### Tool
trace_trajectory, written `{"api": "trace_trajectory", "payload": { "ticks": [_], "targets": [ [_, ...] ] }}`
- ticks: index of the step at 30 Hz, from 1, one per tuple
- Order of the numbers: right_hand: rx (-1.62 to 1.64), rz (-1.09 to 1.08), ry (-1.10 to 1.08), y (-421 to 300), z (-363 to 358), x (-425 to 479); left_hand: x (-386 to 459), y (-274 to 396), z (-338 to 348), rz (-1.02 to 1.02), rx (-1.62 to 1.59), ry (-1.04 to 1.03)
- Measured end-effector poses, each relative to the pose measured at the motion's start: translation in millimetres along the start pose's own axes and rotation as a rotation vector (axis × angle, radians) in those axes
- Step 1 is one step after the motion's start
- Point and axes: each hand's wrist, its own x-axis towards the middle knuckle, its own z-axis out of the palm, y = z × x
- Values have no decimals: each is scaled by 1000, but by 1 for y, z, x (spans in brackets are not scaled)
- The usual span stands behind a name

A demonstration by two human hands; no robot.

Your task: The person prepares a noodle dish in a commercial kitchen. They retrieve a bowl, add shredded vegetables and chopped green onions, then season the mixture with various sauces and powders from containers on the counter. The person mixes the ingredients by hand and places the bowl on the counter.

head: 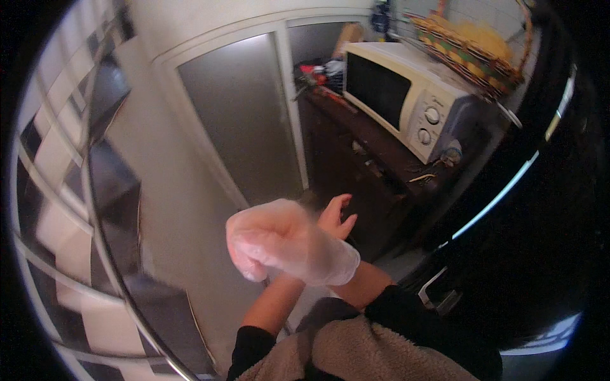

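My forearms cross in front of my body. My right hand [286, 243] wears a thin translucent whitish glove, loose and cuffed at the wrist. Its fingers bend down towards the left, and the palm side is hidden. Beyond the glove's cuff, my bare left hand [338, 216] reaches out from behind the right one. A gap shows between its fingers, and nothing shows in them. Part of the left wrist is hidden behind the gloved hand.
A white microwave oven [381, 90] stands on a dark cabinet [333, 138], beside a framed door panel [238, 114]. A wicker basket [469, 52] is on top. A stair with a metal handrail [102, 238] curves at left; a glossy black surface [533, 228] with a handle is at right.
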Motion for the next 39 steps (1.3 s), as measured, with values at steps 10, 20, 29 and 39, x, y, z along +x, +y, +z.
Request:
{"api": "trace_trajectory", "payload": {
  "ticks": [10, 20, 29, 39],
  "targets": [
    [-670, 69, 490, -51, -77, -26, 272, 16, 56, 93, -313, -144],
    [-841, -1, 1452, -21, -141, -65, 291, -2, 26, 273, -365, -175],
    [-1575, 580, 1334, -9, -393, -47, 294, -141, -212, 254, -520, 317],
    [-1629, 1342, 1349, -107, -563, -15, 330, -173, -268, 301, -532, 299]
  ]
}}
